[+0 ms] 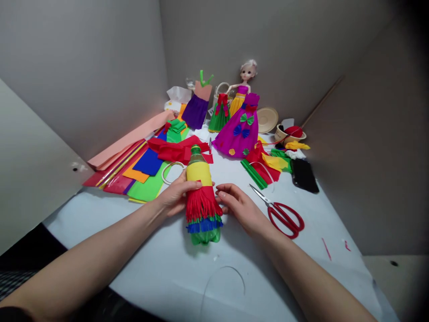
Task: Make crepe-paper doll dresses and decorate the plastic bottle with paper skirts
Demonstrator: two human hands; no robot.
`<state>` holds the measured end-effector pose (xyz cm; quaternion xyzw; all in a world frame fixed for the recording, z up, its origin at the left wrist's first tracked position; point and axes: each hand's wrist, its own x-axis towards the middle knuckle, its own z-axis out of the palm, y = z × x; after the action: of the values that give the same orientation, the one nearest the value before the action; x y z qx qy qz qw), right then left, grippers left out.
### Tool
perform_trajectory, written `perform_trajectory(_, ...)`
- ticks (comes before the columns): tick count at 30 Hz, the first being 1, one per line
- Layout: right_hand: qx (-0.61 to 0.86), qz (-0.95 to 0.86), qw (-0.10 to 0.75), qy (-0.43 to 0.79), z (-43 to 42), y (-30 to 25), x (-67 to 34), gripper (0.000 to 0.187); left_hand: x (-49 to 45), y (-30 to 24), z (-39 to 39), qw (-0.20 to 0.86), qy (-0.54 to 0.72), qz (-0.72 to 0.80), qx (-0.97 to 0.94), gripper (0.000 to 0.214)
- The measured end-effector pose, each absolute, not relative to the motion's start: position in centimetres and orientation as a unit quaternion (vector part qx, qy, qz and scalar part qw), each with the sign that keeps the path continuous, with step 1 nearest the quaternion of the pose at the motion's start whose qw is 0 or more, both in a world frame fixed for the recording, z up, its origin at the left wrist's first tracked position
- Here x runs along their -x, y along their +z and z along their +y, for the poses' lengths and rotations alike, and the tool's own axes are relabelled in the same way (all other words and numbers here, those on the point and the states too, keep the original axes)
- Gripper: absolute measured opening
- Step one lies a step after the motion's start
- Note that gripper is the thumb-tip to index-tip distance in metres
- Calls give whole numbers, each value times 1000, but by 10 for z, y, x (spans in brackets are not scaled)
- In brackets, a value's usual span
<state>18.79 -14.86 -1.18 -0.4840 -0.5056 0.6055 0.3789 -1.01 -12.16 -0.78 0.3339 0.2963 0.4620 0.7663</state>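
A green plastic bottle point(202, 197) stands upright on the white table point(167, 268). It wears a yellow paper band and fringed red, green and blue paper layers like a skirt. My left hand point(174, 194) grips the bottle's left side at the yellow band and red fringe. My right hand point(238, 206) rests just right of the bottle, fingers curled, fingertips at the red fringe's edge.
Red-handled scissors point(280, 213) lie right of my right hand. A tape roll point(170, 172) and stacked coloured paper sheets point(140, 167) lie left. Behind stand paper dresses point(238, 129), a doll point(244, 85), a black phone point(304, 175), a bowl point(288, 133).
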Motion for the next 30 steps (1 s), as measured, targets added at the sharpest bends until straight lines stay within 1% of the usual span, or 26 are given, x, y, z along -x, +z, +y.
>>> perform_trajectory(4,489,-512,376,598,-147,-15,-189,42,15,-5,-117,777,478,266,-312,67)
perform_trajectory(7,480,-511,378,605,-147,-14,-188,41,20,-8,-112,808,462,242,-273,56)
perform_trajectory(10,468,-492,382,627,-149,-11,-186,38,22,-13,-108,835,436,231,-242,50)
perform_trajectory(13,447,-447,394,667,-150,-10,-184,35,18,-15,-110,830,437,245,-245,48)
perform_trajectory(16,421,-409,405,701,-150,-11,-184,32,11,-13,-117,804,449,253,-298,52)
perform_trajectory(19,423,-419,396,699,-151,-11,-183,33,5,-9,-125,788,442,260,-341,59)
perform_trajectory(22,421,-465,377,681,-155,-10,-181,39,-1,-6,-133,773,432,286,-366,74)
perform_trajectory(25,421,-520,358,651,-160,-8,-178,49,-6,-4,-139,753,425,314,-392,89)
perform_trajectory(27,420,-520,352,655,-162,-7,-178,53,-8,-3,-141,755,434,302,-388,87)
perform_trajectory(30,394,-445,373,712,-158,-3,-182,53,-7,-2,-139,777,454,268,-343,75)
